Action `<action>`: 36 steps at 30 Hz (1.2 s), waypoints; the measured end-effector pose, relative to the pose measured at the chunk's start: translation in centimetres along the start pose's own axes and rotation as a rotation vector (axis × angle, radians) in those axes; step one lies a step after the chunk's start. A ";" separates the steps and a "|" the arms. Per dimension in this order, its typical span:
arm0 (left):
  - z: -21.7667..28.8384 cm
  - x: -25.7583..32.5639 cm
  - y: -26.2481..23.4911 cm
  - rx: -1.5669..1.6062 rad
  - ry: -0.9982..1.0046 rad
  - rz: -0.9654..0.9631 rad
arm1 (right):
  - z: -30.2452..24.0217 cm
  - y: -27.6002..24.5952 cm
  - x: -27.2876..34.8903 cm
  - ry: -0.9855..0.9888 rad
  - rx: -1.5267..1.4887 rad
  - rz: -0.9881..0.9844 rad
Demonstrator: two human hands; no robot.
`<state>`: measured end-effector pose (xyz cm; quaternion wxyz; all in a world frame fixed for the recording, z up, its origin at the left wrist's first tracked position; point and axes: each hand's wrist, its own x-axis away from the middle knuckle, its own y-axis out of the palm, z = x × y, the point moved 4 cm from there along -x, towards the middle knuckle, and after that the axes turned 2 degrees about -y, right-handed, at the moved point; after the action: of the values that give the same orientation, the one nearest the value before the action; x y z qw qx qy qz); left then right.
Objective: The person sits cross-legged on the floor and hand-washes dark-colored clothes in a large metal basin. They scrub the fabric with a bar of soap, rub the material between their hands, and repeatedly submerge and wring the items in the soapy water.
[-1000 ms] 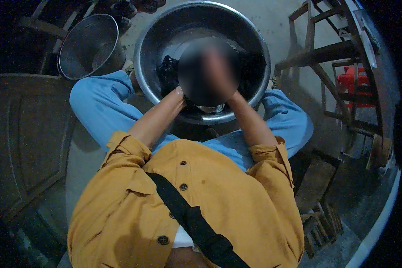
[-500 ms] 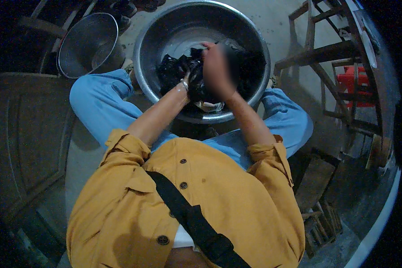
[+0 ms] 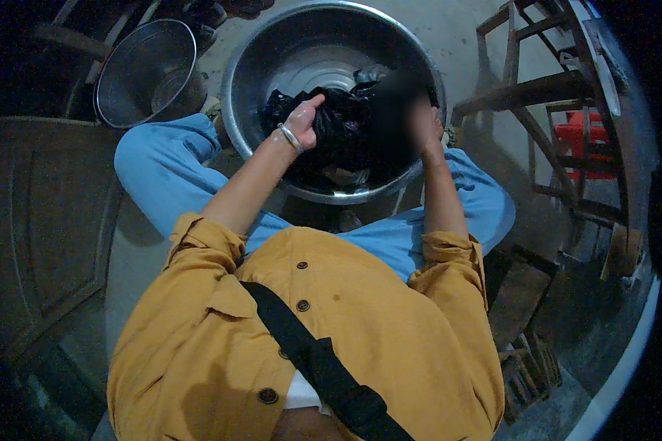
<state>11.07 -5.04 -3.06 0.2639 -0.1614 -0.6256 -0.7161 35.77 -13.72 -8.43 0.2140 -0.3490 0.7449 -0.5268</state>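
A wide round metal basin (image 3: 232,88) stands between my knees, with a heap of glossy, wet-looking black cloth (image 3: 338,121) in it. At the heap's left side my left hand (image 3: 303,123), a silvery bangle on its wrist, is closed on the cloth, thumb on top. My right hand (image 3: 424,126) is at the basin's right rim, closed on the right end of the same cloth; a dark blur covers part of its fingers. Cloth stretches between the two hands. A pale bit (image 3: 348,177) shows near the basin's front wall.
A metal bucket (image 3: 147,73) stands at the far left, above a wooden panel (image 3: 62,228). To the right are a wooden frame (image 3: 522,92) and a red plastic thing (image 3: 585,143) behind it. Slatted wood (image 3: 529,375) lies at the lower right.
My hands have moved apart: the right went from the basin's middle to its right rim, and the left now shows on top of the cloth. The black cloth is spread between them.
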 end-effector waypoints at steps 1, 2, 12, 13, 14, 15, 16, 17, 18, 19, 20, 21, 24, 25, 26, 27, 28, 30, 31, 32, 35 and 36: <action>-0.2 0.6 0.5 -0.044 0.040 0.084 | -1.7 -0.9 1.1 -0.099 0.026 0.111; -0.3 0.9 0.8 -0.089 0.082 0.167 | -4.4 -2.3 2.6 -0.200 0.051 0.223; -3.2 0.5 2.4 -0.131 0.121 -0.068 | -14.6 -5.0 6.9 -0.469 -0.654 0.063; -3.1 0.3 2.0 -0.134 0.145 -0.012 | -14.4 -4.6 7.5 -0.434 -0.703 0.055; -3.0 0.0 1.4 -0.131 0.172 0.046 | -14.6 -4.2 7.9 -0.401 -0.749 0.042; -2.2 -0.2 1.0 -0.379 0.365 0.114 | -15.2 -4.4 8.8 -0.673 -0.539 0.300; -1.8 -0.4 0.4 -0.467 0.343 0.179 | -15.0 -3.3 8.5 -0.721 -0.529 0.292; -2.0 0.0 1.0 -0.498 0.315 0.179 | -14.7 -3.2 8.1 -0.607 -0.621 0.068; -1.9 0.5 1.6 -0.533 0.295 0.179 | -14.7 -3.4 7.8 -0.496 -0.710 -0.149; -1.8 0.3 1.1 -0.576 0.284 0.208 | -14.4 -3.4 7.7 -0.360 -0.868 -0.263; -1.5 0.2 1.0 -0.618 0.275 0.233 | -14.1 -3.2 7.5 -0.220 -1.019 -0.375; -1.3 0.2 1.0 -0.660 0.267 0.260 | -14.2 -2.9 7.6 -0.108 -1.186 -0.454; -1.3 2.6 3.3 -0.462 0.312 0.343 | -15.1 -0.7 8.8 0.222 -1.709 -0.569; -1.3 3.0 3.5 -0.363 0.404 0.162 | -14.7 0.1 8.7 0.182 -1.741 -0.639; -1.4 3.6 3.9 -0.312 0.395 0.179 | -14.3 0.7 8.5 0.095 -1.641 -0.519; -1.3 4.4 4.9 -0.264 0.386 0.194 | -14.0 1.2 8.3 0.011 -1.540 -0.397; -1.2 5.2 5.9 -0.218 0.376 0.209 | -13.6 1.7 8.1 -0.069 -1.434 -0.277; -1.0 5.4 6.5 -0.151 0.370 0.132 | -12.5 4.2 6.7 -0.069 -1.424 -0.271; -1.1 5.0 6.2 -0.134 0.365 0.039 | -11.8 5.1 5.8 -0.069 -1.418 -0.265; -0.9 4.8 6.1 -0.112 0.349 0.013 | -11.1 4.5 5.0 -0.137 -1.357 -0.178; -0.6 4.4 6.6 -0.063 0.269 0.066 | -10.7 0.6 4.2 -0.026 -1.165 -0.005; -0.2 3.7 6.0 -0.092 0.232 0.015 | -12.1 -1.2 5.0 -0.094 -1.198 -0.085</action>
<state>11.61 -6.36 3.87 0.3323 -0.0942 -0.5561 -0.7559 24.51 -10.01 -2.80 -0.0086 -0.4611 0.8873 -0.0075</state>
